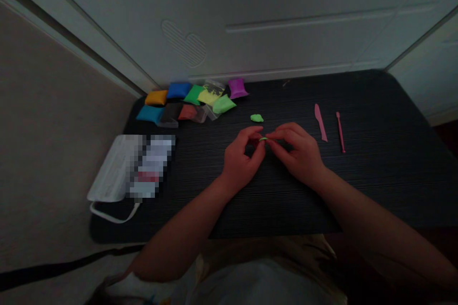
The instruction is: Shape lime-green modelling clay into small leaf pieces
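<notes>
Between my two hands is a small thin piece of light green modelling clay (263, 138). My left hand (242, 155) pinches its left end with thumb and fingers. On the other end, the thumb and forefinger of my right hand (299, 152) are pinched together. Just beyond the fingertips, a larger lump of the same green clay (256, 118) lies on the dark table (200, 167). To the right of my right hand lie a pink plastic knife (321, 123) and a thin pink modelling tool (340, 132).
Several coloured clay packets, among them a purple one (237, 88), a light green one (223, 104) and a blue one (179, 90), lie at the back left. A blurred-out phone-like object (153, 167) with a white cable (118, 220) lies beside a white pad (116, 169). A white panel (286, 47) rises behind the table.
</notes>
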A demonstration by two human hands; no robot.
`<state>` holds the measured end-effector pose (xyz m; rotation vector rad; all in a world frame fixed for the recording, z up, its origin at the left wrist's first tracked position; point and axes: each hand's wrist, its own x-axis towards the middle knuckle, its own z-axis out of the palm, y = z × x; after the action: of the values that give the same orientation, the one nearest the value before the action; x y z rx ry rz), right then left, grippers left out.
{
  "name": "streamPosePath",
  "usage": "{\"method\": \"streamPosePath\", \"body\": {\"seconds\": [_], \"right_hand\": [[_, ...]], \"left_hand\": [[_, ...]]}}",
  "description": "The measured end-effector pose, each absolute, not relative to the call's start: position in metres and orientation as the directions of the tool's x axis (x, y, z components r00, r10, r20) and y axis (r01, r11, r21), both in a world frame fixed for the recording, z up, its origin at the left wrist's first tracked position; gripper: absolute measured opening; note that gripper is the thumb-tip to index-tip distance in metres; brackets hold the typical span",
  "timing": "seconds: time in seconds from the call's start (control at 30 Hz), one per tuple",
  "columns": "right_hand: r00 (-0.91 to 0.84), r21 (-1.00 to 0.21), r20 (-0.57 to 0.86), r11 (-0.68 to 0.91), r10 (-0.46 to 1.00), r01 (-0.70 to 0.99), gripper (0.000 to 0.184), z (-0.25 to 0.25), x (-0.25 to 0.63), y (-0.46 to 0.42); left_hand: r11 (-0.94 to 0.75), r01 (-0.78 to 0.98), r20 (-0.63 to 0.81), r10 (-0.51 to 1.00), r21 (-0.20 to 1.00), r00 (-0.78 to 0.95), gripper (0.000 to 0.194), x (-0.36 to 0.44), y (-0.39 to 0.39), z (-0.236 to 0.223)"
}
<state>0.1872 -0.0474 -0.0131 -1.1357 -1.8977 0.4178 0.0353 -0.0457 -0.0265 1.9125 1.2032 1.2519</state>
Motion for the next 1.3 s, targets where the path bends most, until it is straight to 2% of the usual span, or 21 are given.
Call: {"method": "streamPosePath", "body": {"seconds": [0.2, 0.5, 0.8, 1.03, 1.2, 1.3], "right_hand": [[-0.196, -0.651, 0.517, 0.532, 0.833, 0.542, 0.015, -0.0141, 0.1870, -0.0464], [-0.212, -0.629, 0.508, 0.528, 0.835, 0.571, 0.011, -0.0144, 0.1871, -0.0474], [-0.199, -0.613, 0.524, 0.529, 0.828, 0.586, 0.014, -0.0158, 0.1865, -0.0463], [-0.192, -0.607, 0.535, 0.532, 0.823, 0.590, 0.010, -0.0164, 0.1870, -0.0465], [-0.173, -0.594, 0.544, 0.522, 0.821, 0.612, 0.017, -0.0165, 0.1875, -0.0466], [-0.163, -0.594, 0.555, 0.526, 0.816, 0.608, 0.012, -0.0161, 0.1877, -0.0467]], "left_hand": [[-0.457, 0.448, 0.436, 0.886, 0.768, 0.155, 0.012, 0.0353, -0.0453, -0.0260], [-0.462, 0.476, 0.437, 0.883, 0.748, 0.172, 0.011, 0.0361, -0.0451, -0.0238], [-0.391, 0.412, 0.369, 0.920, 0.823, 0.133, 0.010, 0.0347, -0.0445, -0.0261], [-0.409, 0.416, 0.394, 0.910, 0.812, 0.126, 0.009, 0.0348, -0.0449, -0.0237], [-0.407, 0.433, 0.398, 0.910, 0.804, 0.116, 0.007, 0.0342, -0.0447, -0.0219], [-0.408, 0.429, 0.402, 0.909, 0.806, 0.109, 0.007, 0.0341, -0.0444, -0.0228]]}}
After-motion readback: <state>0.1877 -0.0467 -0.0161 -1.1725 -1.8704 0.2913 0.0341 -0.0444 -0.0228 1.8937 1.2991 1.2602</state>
